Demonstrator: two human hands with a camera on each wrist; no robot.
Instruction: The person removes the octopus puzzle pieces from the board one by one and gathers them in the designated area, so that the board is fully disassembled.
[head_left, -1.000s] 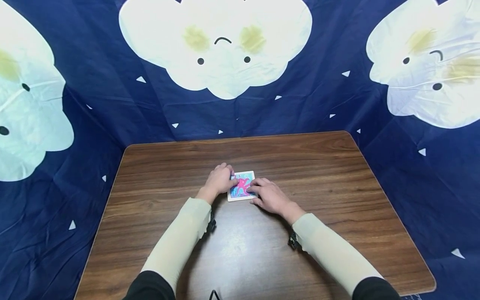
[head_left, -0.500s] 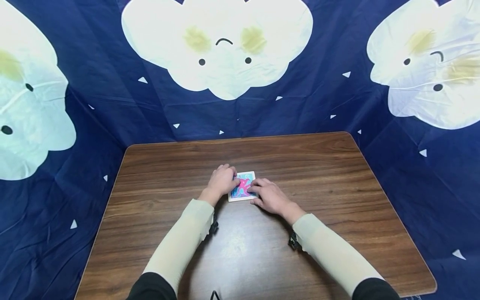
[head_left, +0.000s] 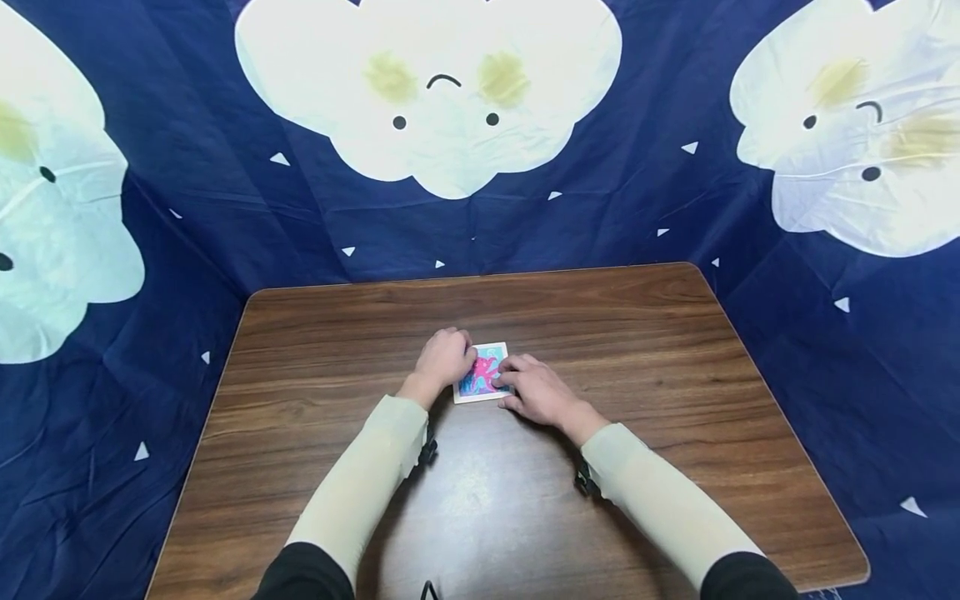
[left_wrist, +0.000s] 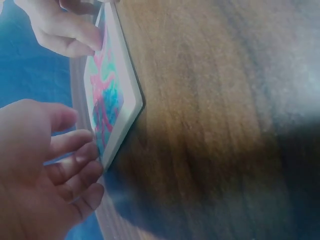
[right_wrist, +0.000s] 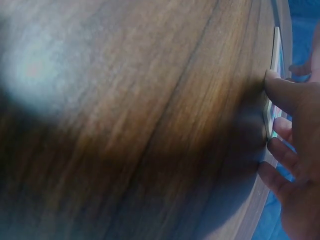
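A square picture board (head_left: pixel 482 375) with a white border and a pink figure on blue lies flat mid-table. My left hand (head_left: pixel 445 358) is at its left edge. In the left wrist view that hand (left_wrist: pixel 47 165) has loosely bent fingers (left_wrist: pixel 86 152) right at the board's edge, and the thumb stands apart from the board. My right hand (head_left: pixel 543 392) holds the board's near right corner. Its thumb (right_wrist: pixel 280 90) is at the near edge in the right wrist view, while other fingertips lie over the picture and the right edge.
The brown wooden table (head_left: pixel 637 333) stretches around both arms. Dark blue cloth (head_left: pixel 202 167) printed with white clouds hangs behind and at the sides. A thin black loop (head_left: pixel 428 590) shows at the bottom edge of the head view.
My left hand has shifted slightly right over the board's left edge, and its thumb has drawn back from the picture. My right hand and the board stay in place.
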